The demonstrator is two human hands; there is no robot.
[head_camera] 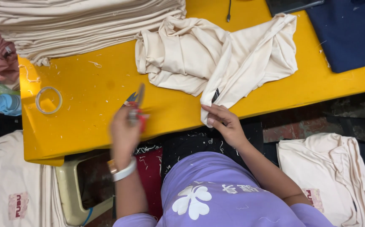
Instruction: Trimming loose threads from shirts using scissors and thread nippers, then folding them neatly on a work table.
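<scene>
A crumpled cream garment [216,54] lies on the yellow table [98,96], one corner with a small black label hanging over the near edge. My right hand [225,124] pinches that hanging corner. My left hand [125,131], a pale bangle on its wrist, is raised over the table edge and holds small red-handled thread snips [135,105] with the blades pointing up; hand and snips are blurred. Thread scraps are scattered on the table.
A tall stack of folded cream garments [81,25] fills the far left. A clear tape ring [48,100] lies near the left edge, beside a water bottle [6,103]. Navy cloth [346,33] lies far right. More cream garments lie lower left [10,189] and lower right [325,176].
</scene>
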